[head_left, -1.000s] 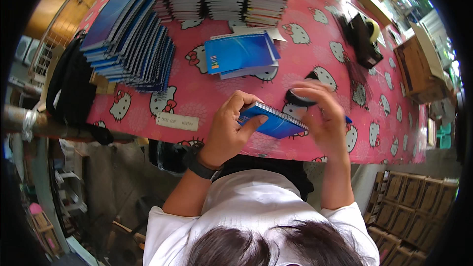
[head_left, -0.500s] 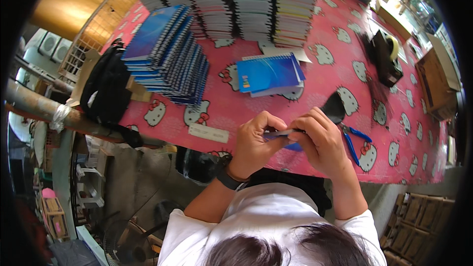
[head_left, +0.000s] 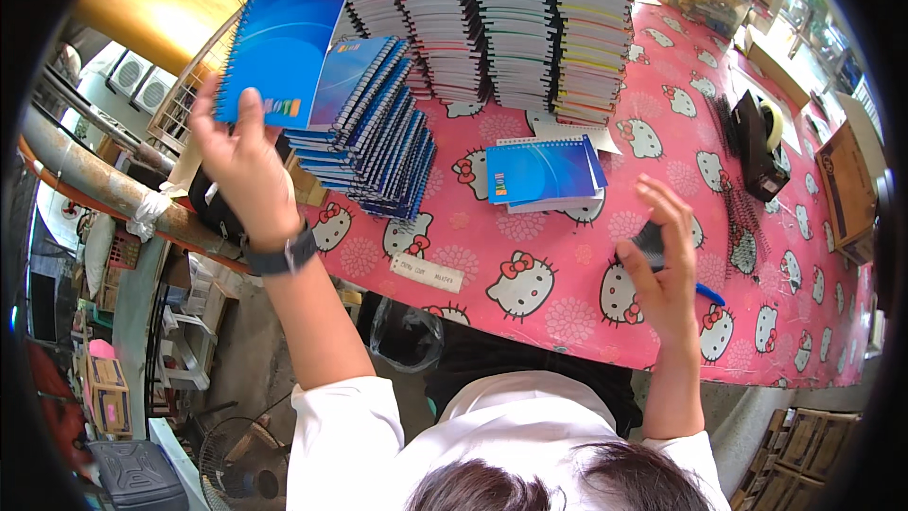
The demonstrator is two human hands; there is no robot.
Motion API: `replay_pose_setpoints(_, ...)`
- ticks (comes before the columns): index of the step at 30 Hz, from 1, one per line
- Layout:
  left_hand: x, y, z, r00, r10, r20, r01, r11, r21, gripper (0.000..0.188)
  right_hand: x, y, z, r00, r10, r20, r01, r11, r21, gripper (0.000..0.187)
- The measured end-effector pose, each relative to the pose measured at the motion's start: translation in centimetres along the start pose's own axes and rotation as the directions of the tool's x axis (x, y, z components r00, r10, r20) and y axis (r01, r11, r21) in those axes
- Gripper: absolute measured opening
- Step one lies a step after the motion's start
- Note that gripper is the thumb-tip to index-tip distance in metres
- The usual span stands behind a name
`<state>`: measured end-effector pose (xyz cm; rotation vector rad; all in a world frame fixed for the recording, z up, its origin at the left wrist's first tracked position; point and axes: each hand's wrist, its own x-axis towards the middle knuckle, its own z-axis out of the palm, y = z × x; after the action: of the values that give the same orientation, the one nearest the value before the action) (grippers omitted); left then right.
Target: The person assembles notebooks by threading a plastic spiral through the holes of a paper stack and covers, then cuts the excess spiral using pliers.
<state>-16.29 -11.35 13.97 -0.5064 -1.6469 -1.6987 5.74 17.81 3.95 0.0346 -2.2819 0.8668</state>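
Note:
In my left hand (head_left: 244, 166) is a blue spiral-bound notebook (head_left: 284, 43), its lower edge gripped with the thumb on the cover. The notebook hangs at the upper left, partly over a tall stack of blue spiral notebooks (head_left: 378, 147). My right hand (head_left: 665, 260) hovers over the table on the right, fingers apart and nothing in them. Just beside it are a black mesh-like piece (head_left: 649, 238) and the blue handle of pliers (head_left: 709, 295), both mostly hidden by the hand. A smaller pile of blue-covered paper blocks (head_left: 535, 170) lies mid-table.
Tall stacks of bound pages (head_left: 506, 33) line the far side of the pink patterned table (head_left: 454, 227). A black tape dispenser (head_left: 759, 147), loose black coils (head_left: 742, 232) and a cardboard box (head_left: 846, 180) occupy the right. A paper strip (head_left: 426, 272) lies near the front edge.
Both hands were together at the table's front edge on a thin item. They have parted: the left moved to the upper left with a notebook, the right opened and shifted right.

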Motion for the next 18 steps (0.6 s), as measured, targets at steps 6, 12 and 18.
replay_pose_setpoints(6,2.9,-6.3,-3.3,0.967,0.029,0.254,-0.213,0.642,0.737,0.054,-3.1,1.8,1.1,0.982,0.128,0.137,-0.129,0.992,-0.005,0.044)
replay_pose_setpoints(12,-4.3,-0.7,2.8,0.805,0.433,0.406,-0.587,0.682,0.437,0.036,-4.7,4.9,1.2,0.984,0.156,0.08,-0.13,0.955,-0.267,0.039)
replay_pose_setpoints(18,-14.1,-4.6,11.0,0.453,0.189,0.871,-0.527,0.845,0.09,0.036,-4.6,5.7,2.6,0.99,0.084,-0.113,-0.1,0.983,-0.153,0.024)
